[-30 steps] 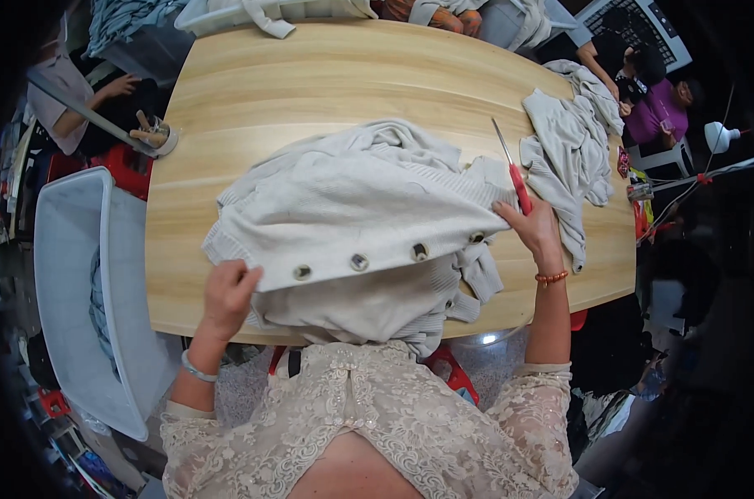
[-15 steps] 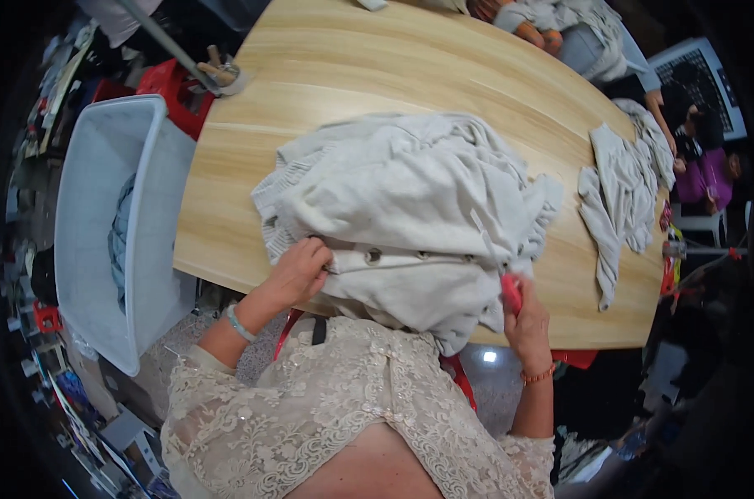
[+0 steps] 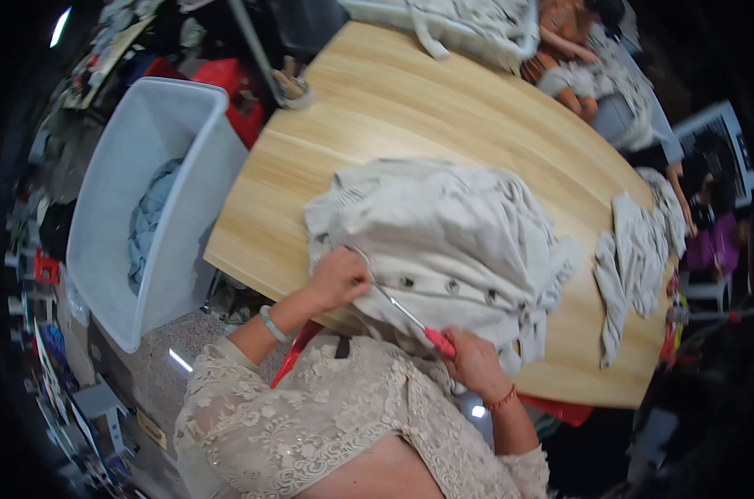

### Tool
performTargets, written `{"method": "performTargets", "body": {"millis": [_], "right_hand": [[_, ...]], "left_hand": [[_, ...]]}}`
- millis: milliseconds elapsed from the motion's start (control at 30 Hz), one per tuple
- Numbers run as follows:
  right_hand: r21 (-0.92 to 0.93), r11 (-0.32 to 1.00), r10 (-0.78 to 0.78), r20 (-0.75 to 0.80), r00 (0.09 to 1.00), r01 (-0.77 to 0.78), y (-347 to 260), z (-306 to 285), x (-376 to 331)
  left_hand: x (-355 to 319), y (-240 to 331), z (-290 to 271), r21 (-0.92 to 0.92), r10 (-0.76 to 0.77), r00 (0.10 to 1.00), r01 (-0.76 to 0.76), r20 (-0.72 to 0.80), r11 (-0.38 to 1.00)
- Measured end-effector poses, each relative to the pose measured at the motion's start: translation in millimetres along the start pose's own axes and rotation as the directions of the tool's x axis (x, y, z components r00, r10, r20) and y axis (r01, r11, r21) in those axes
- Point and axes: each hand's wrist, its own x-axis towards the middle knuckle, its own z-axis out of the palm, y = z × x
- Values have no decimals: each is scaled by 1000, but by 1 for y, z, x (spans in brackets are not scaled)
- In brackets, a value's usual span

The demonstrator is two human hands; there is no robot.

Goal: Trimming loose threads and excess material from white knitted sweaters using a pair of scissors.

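Note:
A cream knitted cardigan (image 3: 443, 216) lies bunched on the wooden table, with several dark round buttons (image 3: 452, 286) along its front band. At the near left part of that band, the fingers of my left hand (image 3: 339, 279) are closed on the knit. My right hand (image 3: 474, 363) grips the red handle (image 3: 440, 342) of a tool with a long, thin metal shaft (image 3: 400, 307). This shaft slants over the cardigan toward my left fingers. Its tip lies close by them and is too small to make out.
A white tub (image 3: 152, 133) with blue-grey cloth stands left of the table (image 3: 260, 224). Another cream knit garment (image 3: 628, 274) lies at the table's right. A tray of knits (image 3: 477, 58) is at the far edge. Other people sit beyond at the right.
My right hand has brought the red-handled tool left and across, so its metal shaft now points at my left hand. The view has shifted, showing more of the far edge.

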Motion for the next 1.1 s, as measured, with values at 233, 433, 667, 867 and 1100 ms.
{"method": "performTargets", "body": {"millis": [233,433,667,867,1100], "right_hand": [[-58,992,106,-120,987,-113,16,-9,-28],[-193,927,330,16,944,-321,12,-6,-65],[50,977,211,-106,972,-207,11,12,-51],[64,967,254,-237,938,-246,31,-1,-81],[25,920,391,-80,917,-390,32,-2,-107]], "left_hand": [[35,35,50,-116,24,998,-31,-60,993],[34,33,69,-206,-136,979,166,153,964],[48,43,55,-111,-27,986,46,167,993],[75,74,78,-101,146,989,-149,-36,984],[89,66,100,-219,-77,972,128,224,967]]}}
